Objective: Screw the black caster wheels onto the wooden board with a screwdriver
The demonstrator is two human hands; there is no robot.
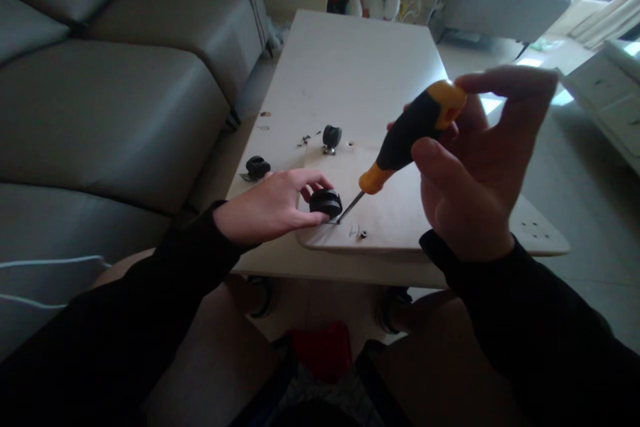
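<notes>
Head view: my right grip [470,180] clamps a yellow-black screwdriver [411,139], slanting left to the round black caster [325,203] my left grip [273,208] pinches near the tabletop [357,53] edge.

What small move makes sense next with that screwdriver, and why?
Probably turn the screwdriver with the right hand: its tip appears to meet the plate under the black caster, which the left hand holds on the board. Any screw there is too small to make out.
</notes>
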